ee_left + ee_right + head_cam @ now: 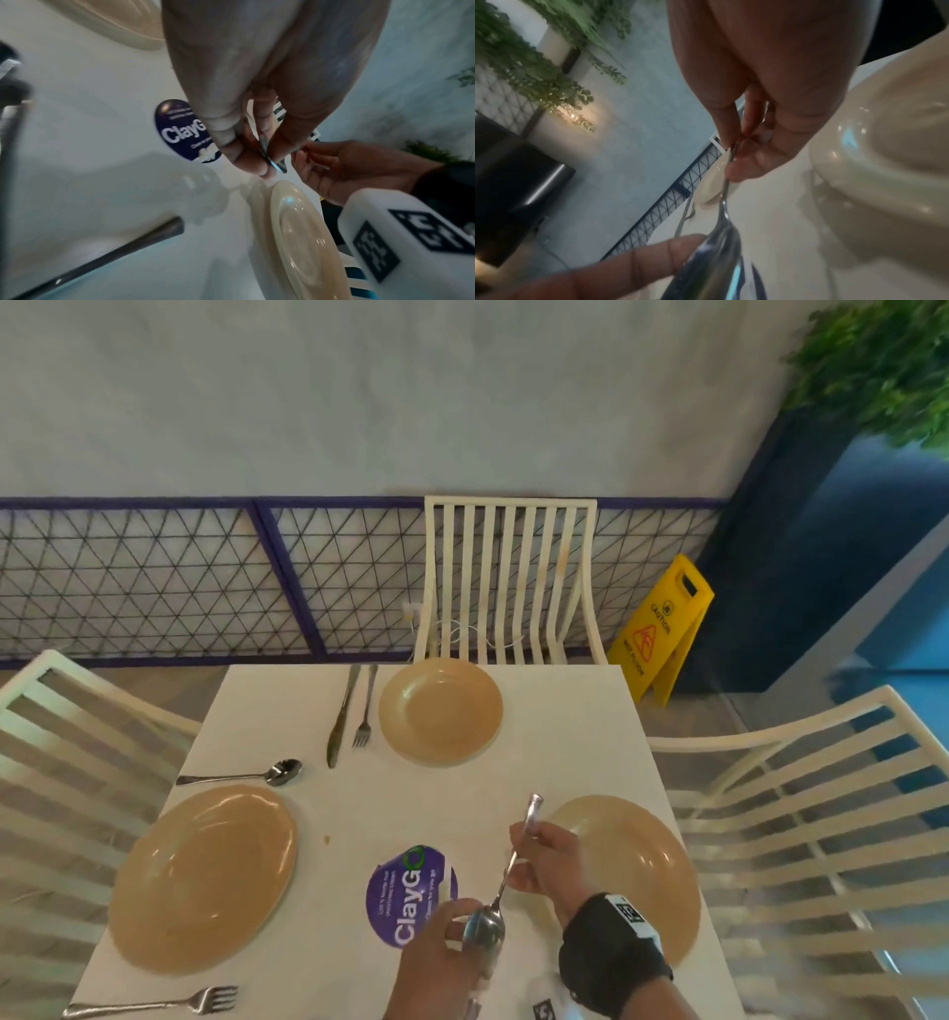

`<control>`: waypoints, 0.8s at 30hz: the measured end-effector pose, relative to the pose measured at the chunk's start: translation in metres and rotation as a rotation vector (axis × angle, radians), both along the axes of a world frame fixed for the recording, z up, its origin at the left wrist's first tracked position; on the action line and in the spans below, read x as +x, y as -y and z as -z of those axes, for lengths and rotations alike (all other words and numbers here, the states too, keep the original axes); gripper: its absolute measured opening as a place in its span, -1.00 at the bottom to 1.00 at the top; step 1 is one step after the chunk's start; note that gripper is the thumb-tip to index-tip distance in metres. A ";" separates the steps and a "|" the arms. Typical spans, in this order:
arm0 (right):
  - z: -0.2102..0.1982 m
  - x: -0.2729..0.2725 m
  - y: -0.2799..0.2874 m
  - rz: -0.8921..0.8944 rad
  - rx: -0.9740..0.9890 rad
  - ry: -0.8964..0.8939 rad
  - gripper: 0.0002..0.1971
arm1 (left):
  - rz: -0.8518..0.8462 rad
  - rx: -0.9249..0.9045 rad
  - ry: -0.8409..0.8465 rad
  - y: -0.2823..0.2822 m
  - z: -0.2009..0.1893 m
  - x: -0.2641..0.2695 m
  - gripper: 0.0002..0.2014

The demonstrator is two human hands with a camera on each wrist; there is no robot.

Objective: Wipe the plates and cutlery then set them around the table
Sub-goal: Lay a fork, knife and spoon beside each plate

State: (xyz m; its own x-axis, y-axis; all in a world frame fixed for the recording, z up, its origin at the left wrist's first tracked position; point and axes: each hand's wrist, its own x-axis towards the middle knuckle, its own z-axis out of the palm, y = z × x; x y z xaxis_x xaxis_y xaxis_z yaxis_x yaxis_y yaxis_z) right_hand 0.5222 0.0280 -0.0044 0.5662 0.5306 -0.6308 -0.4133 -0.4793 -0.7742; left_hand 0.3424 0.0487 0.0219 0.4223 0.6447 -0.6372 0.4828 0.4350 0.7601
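I hold a steel spoon in both hands above the white table, near its front edge. My right hand pinches the handle, whose end points up and away. My left hand pinches the bowl between thumb and fingers. In the left wrist view the spoon's bowl shows edge-on between my fingertips. The right wrist view shows the spoon running down from my right hand. Three tan plates lie on the table: left, far and right.
A knife and a fork lie left of the far plate. Beside the left plate lie a spoon and a second fork. A purple sticker marks the table. White slatted chairs stand round it; a yellow caution sign is behind.
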 end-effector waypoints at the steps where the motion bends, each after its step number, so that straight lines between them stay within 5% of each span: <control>1: 0.003 0.015 -0.011 -0.010 -0.005 0.020 -0.97 | -0.020 0.060 -0.012 -0.003 0.000 0.016 -0.69; 6: 0.019 0.088 -0.067 -0.079 -0.083 0.172 -0.73 | 0.115 0.390 -0.143 -0.031 0.011 0.089 -0.85; 15: 0.054 0.160 -0.142 -0.264 -0.200 0.351 -0.48 | 0.001 0.386 -0.189 -0.088 0.061 0.194 -0.72; 24: 0.078 0.196 -0.191 -0.349 -0.244 0.478 -0.57 | 0.056 0.494 -0.229 -0.115 0.085 0.235 -0.79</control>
State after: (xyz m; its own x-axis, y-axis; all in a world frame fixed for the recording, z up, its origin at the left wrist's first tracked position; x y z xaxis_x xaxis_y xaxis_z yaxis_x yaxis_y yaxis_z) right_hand 0.7179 0.2193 -0.0824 0.6350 0.6075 -0.4772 0.1625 -0.7090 -0.6863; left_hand 0.5776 0.1634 -0.0627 0.3505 0.8711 -0.3440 0.6722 0.0218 0.7400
